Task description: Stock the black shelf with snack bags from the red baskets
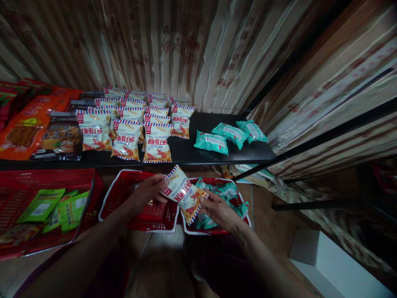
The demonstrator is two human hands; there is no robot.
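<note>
**Two-hand grip on white packet (183, 194)**

White packet: located in front of the shelf (192, 153), over the adjoining ends of the middle basket (113, 200) and the right basket (214, 232). The printed face is turned toward the camera. The long axis is tilted, sloping down to the right. The edges carry a red-and-blue stripe.

Left hand (150, 188): positioned over the middle basket; fingers closed on the left end of the white packet.

Right hand (218, 210): positioned over the right basket; closed on the lower right end of the white packet, thumb on the printed face.

Shelf: black. Matching packets (157, 142) stand in rows, several deep, at its centre. Three teal packets (211, 143) lie at the right end, well apart from the rows. Orange packets (26, 128) and dark packets (60, 136) occupy the left portion. A patterned curtain (173, 45) hangs behind.

Baskets: three, red, below the front edge of the shelf. The left basket (15, 184) contains green packets (40, 205). The middle and right units have white rims. The right basket contains more teal packets, partly covered by the right hand. The contents of the middle basket are partly hidden by the left hand and cannot be identified.

Floor (263, 231): tiled. A white box (341, 265) is at the lower right.
</note>
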